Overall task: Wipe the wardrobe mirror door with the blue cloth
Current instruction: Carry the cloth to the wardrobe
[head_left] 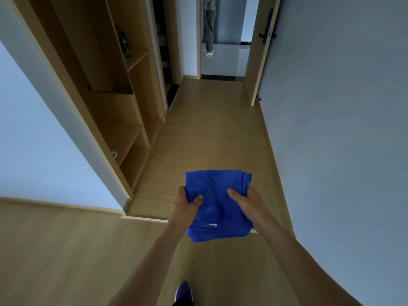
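Left hand and right hand pinch folded blue cloth, thumbs on top. Mirror door possibly out of view. Risk: loose folds dropping open.

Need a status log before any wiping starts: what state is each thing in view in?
blue cloth: folded, held above the floor between both hands.
left hand: grips the cloth's left edge, thumb on top.
right hand: grips the cloth's right edge, thumb on top.
room door: open.
shelf unit: open-fronted, compartments exposed.
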Tool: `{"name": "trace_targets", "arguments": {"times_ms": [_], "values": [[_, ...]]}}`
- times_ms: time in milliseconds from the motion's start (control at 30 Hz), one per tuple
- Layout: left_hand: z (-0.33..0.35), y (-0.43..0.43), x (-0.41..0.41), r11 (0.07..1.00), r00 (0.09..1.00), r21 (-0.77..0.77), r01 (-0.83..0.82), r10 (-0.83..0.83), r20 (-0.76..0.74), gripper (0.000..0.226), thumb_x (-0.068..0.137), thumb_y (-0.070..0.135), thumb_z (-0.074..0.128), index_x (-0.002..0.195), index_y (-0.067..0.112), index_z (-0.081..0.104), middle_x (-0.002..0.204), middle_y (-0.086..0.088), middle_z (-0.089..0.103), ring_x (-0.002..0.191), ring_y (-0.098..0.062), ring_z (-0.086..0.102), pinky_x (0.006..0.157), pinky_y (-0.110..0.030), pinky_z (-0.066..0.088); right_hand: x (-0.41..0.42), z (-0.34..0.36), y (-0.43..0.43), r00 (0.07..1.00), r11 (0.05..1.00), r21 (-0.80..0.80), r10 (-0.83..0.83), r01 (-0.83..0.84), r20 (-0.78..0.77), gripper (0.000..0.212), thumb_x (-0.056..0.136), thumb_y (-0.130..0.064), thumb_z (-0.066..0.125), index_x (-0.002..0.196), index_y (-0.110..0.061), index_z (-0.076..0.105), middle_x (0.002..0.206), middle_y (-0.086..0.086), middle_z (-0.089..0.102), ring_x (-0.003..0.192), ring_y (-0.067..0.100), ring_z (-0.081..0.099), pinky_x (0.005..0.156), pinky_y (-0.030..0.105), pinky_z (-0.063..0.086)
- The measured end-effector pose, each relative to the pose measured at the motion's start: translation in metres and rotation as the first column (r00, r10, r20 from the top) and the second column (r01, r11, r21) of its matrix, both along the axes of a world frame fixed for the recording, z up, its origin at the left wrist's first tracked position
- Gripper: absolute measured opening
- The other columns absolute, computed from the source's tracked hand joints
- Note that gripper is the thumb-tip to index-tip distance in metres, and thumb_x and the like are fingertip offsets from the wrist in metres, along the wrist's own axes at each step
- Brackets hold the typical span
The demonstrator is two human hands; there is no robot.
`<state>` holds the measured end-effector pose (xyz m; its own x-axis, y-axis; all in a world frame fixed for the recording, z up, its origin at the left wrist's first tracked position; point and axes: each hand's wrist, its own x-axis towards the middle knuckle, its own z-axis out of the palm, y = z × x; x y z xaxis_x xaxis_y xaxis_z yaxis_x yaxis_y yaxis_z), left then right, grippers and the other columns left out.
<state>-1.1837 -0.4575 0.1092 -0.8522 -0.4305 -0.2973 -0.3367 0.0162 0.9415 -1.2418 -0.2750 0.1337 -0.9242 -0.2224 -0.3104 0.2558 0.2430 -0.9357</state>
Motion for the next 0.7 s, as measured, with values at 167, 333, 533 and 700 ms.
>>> {"name": "trace_targets", "arguments": {"times_ms": [167,333,533,700], "values": [[-0.009,-0.038,-0.06,1.0,1.0,-0.004,-0.007,0.007,-0.007,0.026,0.098,0.019,0.065,0.118,0.018,0.048,0.108,0.001,0.061,0.094,-0.016,0.065,0.071,-0.026,0.054,-0.058,-0.006,-0.038,1.0,1.0,0.0,0.016,-0.016,0.003,0.014,0.097,-0.028,0.062,0.107,-0.021,0.069,0.105,-0.001,0.075,0.095,0.018,0.072,0.087,0.042,0.06],[-0.009,-0.089,-0.13,0.999,1.0,-0.052,-0.005,0.004,-0.008,0.022,0.098,0.02,0.064,0.112,0.02,0.048,0.101,0.005,0.059,0.086,-0.01,0.062,0.061,-0.019,0.047,-0.123,-0.003,-0.088,1.0,1.0,0.0,0.001,-0.001,0.005,0.011,0.096,-0.031,0.064,0.103,-0.025,0.069,0.099,-0.006,0.076,0.088,0.011,0.073,0.08,0.035,0.061],[-0.008,-0.135,-0.189,0.999,1.0,-0.052,-0.002,0.002,-0.01,0.023,0.098,0.023,0.065,0.115,0.021,0.049,0.103,0.006,0.06,0.088,-0.01,0.062,0.063,-0.021,0.048,-0.182,-0.002,-0.131,1.0,1.0,0.012,-0.005,0.005,0.013,0.014,0.097,-0.031,0.063,0.105,-0.021,0.068,0.102,-0.001,0.075,0.093,0.017,0.072,0.086,0.041,0.06],[-0.01,-0.162,-0.226,0.996,0.999,-0.083,-0.035,0.035,-0.001,0.025,0.097,0.023,0.066,0.116,0.022,0.049,0.101,0.009,0.059,0.086,-0.005,0.061,0.054,-0.01,0.045,-0.225,-0.005,-0.158,0.999,0.999,0.014,0.034,-0.034,0.006,0.016,0.098,-0.031,0.062,0.108,-0.021,0.068,0.104,-0.001,0.075,0.094,0.016,0.072,0.088,0.042,0.059]]}}
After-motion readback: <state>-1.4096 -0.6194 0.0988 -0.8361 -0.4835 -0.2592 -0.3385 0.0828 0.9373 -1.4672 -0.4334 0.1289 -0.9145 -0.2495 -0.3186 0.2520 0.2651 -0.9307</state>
